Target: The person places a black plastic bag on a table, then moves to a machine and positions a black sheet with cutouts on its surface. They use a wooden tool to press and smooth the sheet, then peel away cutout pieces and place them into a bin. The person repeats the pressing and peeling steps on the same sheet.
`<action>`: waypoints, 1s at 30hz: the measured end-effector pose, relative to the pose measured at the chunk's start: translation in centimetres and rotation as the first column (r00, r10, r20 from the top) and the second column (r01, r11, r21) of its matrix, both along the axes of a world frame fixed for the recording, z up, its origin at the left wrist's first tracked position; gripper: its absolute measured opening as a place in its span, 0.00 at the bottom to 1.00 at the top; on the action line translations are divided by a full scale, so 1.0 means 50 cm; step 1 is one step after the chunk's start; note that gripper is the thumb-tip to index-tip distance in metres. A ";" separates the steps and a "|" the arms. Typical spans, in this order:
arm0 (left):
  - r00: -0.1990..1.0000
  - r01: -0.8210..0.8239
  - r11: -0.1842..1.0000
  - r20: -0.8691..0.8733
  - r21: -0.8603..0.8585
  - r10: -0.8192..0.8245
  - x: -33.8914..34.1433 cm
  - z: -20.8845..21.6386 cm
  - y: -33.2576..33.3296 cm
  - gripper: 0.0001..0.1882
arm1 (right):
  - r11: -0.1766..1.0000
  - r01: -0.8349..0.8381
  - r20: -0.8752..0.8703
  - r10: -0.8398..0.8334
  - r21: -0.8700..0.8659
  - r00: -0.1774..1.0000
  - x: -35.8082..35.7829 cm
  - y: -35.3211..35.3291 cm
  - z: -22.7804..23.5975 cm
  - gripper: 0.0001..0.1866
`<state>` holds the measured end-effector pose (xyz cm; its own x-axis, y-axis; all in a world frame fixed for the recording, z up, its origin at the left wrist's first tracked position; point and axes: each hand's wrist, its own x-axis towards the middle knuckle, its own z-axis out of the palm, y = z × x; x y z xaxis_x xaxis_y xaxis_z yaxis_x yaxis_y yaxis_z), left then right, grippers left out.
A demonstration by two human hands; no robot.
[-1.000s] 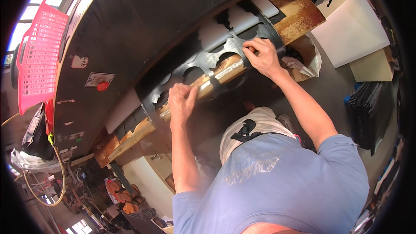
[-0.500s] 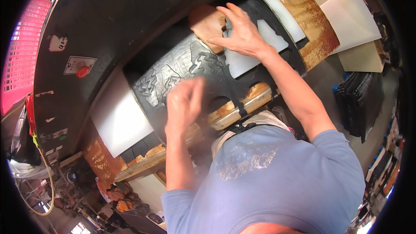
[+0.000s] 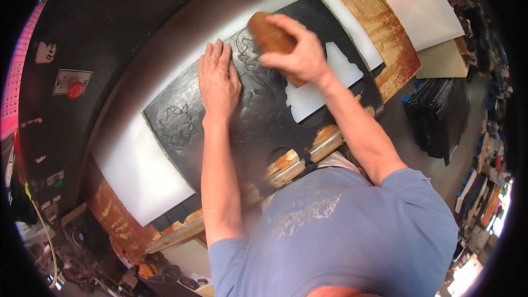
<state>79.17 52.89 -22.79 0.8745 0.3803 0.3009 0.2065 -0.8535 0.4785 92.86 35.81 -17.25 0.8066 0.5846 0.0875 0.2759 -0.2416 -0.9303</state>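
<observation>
My left hand (image 3: pixel 219 80) lies flat on a black sheet (image 3: pixel 181 162), its fingers stretched toward the sheet's far edge. My right hand (image 3: pixel 301 52) grips a brown, wooden-looking block (image 3: pixel 272 34) between thumb and fingers. The block is tilted and a little blurred; its underside is hidden. Jagged outlines run over the black sheet on both sides of my left hand. Below my right hand lies a white, irregularly cut piece (image 3: pixel 316 96) on the sheet.
White boards (image 3: pixel 140 170) show beneath the black sheet, over a worn brown board (image 3: pixel 379 33). A dark machine panel with a red button (image 3: pixel 75 89) rises at the left. Bundled black sheets (image 3: pixel 440 121) stand at the right. A rough wooden rail (image 3: pixel 289 168) runs near my waist.
My left hand has come down from a blurred, raised position to lie flat on the sheet. My right hand has closed on the block and tilted it. The view has shifted slightly.
</observation>
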 end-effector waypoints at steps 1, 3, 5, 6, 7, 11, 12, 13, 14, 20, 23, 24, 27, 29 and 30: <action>1.000 -0.007 1.000 0.001 -0.001 0.007 -0.001 0.001 0.001 0.20 | 0.994 0.024 -0.249 0.003 0.106 0.968 0.021 -0.021 0.016 0.45; 1.000 -0.021 1.000 -0.009 -0.008 0.021 -0.002 0.004 0.004 0.19 | 0.980 0.048 -0.227 -0.003 0.193 0.974 0.061 -0.073 0.040 0.46; 1.000 -0.020 1.000 -0.014 -0.006 0.020 -0.003 0.007 0.004 0.19 | 0.979 0.097 -0.059 -0.087 0.178 0.994 0.102 -0.107 0.046 0.45; 1.000 -0.025 1.000 -0.013 -0.014 0.025 -0.004 0.009 0.004 0.19 | 0.987 0.125 -0.080 -0.117 0.101 0.990 0.119 -0.124 0.050 0.44; 0.999 -0.026 0.999 -0.019 -0.020 0.026 -0.005 0.011 0.004 0.19 | 0.991 0.092 -0.052 -0.087 0.093 0.995 0.129 -0.134 0.052 0.43; 0.998 -0.045 0.999 -0.047 0.002 0.045 0.014 0.026 -0.007 0.19 | 0.968 0.206 0.194 -0.177 -0.143 0.965 0.136 -0.103 0.033 0.47; 0.999 -0.030 0.999 -0.016 -0.039 0.030 0.029 0.030 -0.012 0.19 | 0.932 0.305 0.284 -0.244 -0.195 0.927 0.127 -0.083 0.020 0.47; 1.000 -0.014 0.996 0.013 -0.083 0.015 0.044 0.033 -0.021 0.19 | 0.905 0.332 0.348 -0.230 -0.266 0.909 0.116 -0.068 0.006 0.47; 1.000 -0.005 0.991 0.024 -0.135 0.008 0.058 0.037 -0.030 0.19 | 0.891 0.312 0.435 -0.149 -0.330 0.888 0.108 -0.049 -0.008 0.47; 0.983 0.147 0.878 0.162 -0.455 -0.080 0.119 0.053 -0.104 0.23 | 0.957 0.265 0.301 -0.220 -0.118 0.928 0.177 -0.112 -0.037 0.28; 0.971 0.238 0.910 0.105 -0.339 -0.214 0.122 0.056 -0.111 0.29 | 0.982 0.184 0.254 -0.187 0.037 0.949 0.199 -0.134 -0.047 0.15; 0.965 0.264 0.913 0.073 -0.311 -0.254 0.124 0.057 -0.109 0.30 | 0.978 0.206 0.207 -0.211 0.046 0.955 0.201 -0.137 -0.049 0.14; 0.944 0.329 0.896 0.070 -0.299 -0.323 0.127 0.053 -0.095 0.32 | 0.965 0.257 0.099 -0.261 0.049 0.960 0.195 -0.132 -0.058 0.11; 0.933 0.359 0.880 0.096 -0.310 -0.347 0.125 0.052 -0.086 0.32 | 0.967 0.255 0.078 -0.256 0.027 0.964 0.195 -0.131 -0.058 0.11; 0.928 0.371 0.867 0.108 -0.333 -0.355 0.123 0.050 -0.083 0.31 | 0.967 0.252 0.111 -0.253 0.018 0.961 0.195 -0.130 -0.058 0.11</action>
